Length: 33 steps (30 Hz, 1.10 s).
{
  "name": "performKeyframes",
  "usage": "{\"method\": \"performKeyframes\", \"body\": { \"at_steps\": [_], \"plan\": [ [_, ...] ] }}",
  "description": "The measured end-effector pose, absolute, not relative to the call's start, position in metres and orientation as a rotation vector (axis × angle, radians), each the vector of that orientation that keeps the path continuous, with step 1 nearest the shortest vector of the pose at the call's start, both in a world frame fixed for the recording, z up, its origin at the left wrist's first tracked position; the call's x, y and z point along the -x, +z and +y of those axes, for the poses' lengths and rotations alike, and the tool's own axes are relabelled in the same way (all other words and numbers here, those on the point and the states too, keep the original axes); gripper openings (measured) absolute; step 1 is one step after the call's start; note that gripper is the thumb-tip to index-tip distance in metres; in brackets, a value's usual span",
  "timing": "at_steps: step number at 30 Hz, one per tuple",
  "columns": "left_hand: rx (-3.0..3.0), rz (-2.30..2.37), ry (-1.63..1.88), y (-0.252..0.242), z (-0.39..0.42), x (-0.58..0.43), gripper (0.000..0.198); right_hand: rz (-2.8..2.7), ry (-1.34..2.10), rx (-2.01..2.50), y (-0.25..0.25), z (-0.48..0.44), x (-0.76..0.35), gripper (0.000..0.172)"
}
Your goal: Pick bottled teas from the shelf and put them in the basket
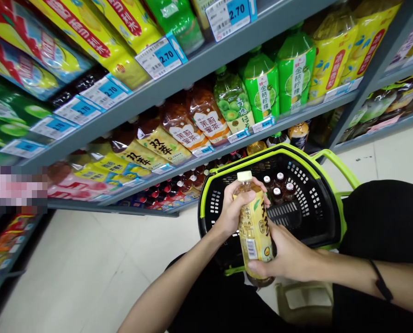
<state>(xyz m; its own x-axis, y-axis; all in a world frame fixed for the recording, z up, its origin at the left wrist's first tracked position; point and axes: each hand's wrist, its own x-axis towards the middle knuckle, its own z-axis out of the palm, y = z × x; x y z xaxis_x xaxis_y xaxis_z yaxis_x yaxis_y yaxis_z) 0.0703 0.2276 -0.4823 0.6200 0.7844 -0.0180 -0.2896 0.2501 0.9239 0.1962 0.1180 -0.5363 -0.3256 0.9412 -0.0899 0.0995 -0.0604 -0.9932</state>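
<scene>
**A:** What have the hands got?

**B:** One bottle [255,226] of tea with a yellow label and a pale cap. The left hand [234,208] is closed around its upper part, just below the cap. The right hand [283,257] is closed around the lower part, with its fingers [262,266] across the label.

**A:** How's the bottle sitting?

**B:** Slightly tilted, cap leaning up and to the left, held in the air in front of a basket [313,203].

**A:** What's in the basket?

**B:** It's black with a green rim, and small bottles [277,189] with white caps stand inside. There are other items in there too, but they're too dark to make out.

**A:** Anything on the arms?

**B:** A thin black wristband [381,282] on the right arm.

**A:** And further off?

**B:** Below the basket and to the left there's a pale tiled floor [88,263]. Beyond it runs a grey lower shelf [206,159], lined with yellow tea pouches [154,148]. Green bottles [294,74] stand at its right end. Above that is an upper shelf [192,64], with a blue and white price tag [161,56] reading 2.70 on its edge.
</scene>
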Motion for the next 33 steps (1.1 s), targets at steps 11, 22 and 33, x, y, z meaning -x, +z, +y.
{"method": "performKeyframes", "body": {
  "at_steps": [11, 22, 33],
  "plan": [
    [-0.544, 0.850, 1.115, -0.454, 0.278, -0.050, 0.015, -0.717, 1.845, 0.839, -0.519, 0.145, -0.196, 0.043],
    [-0.460, 0.712, 1.191, -0.454, 0.298, -0.027, 0.011, -0.747, 1.810, 0.696, -0.515, 0.153, -0.197, 0.068],
    [-0.538, 0.811, 1.169, -0.448, 0.298, -0.030, 0.014, -1.887, 0.171, 1.154, -0.528, 0.158, -0.234, 0.067]
  ]
}}
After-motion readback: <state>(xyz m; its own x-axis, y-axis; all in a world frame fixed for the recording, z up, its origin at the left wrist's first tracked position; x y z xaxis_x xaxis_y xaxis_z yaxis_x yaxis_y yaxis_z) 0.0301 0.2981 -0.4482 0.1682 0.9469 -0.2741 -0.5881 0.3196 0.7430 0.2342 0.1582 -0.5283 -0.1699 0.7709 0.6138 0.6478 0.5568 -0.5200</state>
